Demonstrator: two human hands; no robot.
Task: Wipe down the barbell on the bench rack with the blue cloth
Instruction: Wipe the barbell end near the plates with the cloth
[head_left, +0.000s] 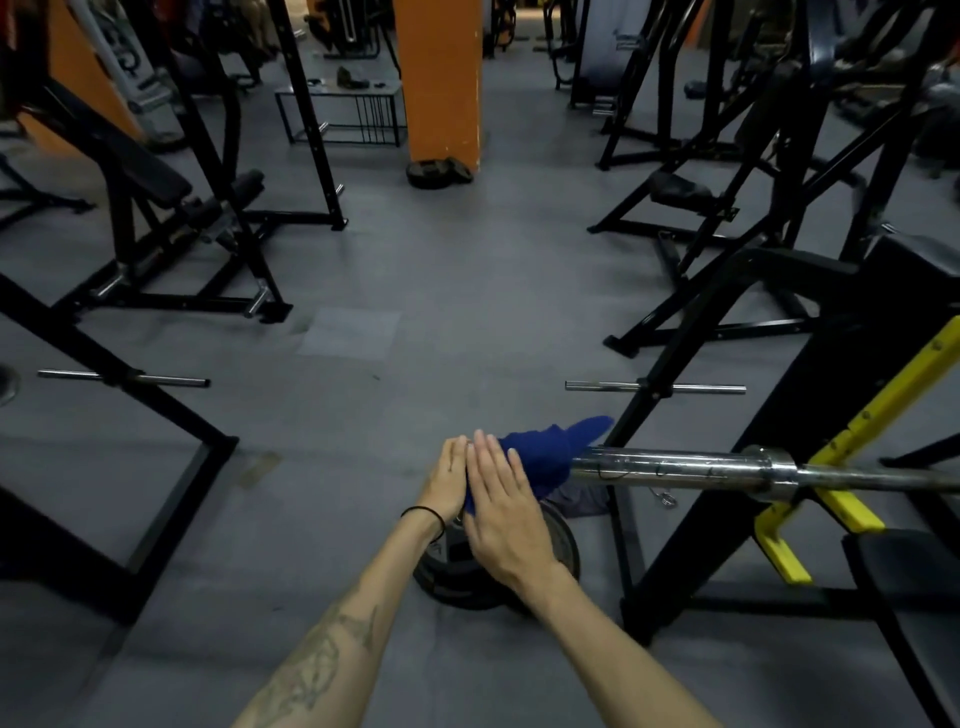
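A chrome barbell lies across the black and yellow bench rack, its sleeve end pointing left. The blue cloth is wrapped over the tip of that sleeve. My right hand lies flat on the near side of the cloth with its fingers straight. My left hand presses the cloth from the far left side, fingers straight too, a black band on its wrist. The two palms sandwich the cloth between them. The very end of the sleeve is hidden under the cloth.
Black weight plates lie on the grey floor under my hands. A plate-storage peg sticks out of the rack's leg; another peg is at left. Black machines stand on both sides, an orange pillar far ahead.
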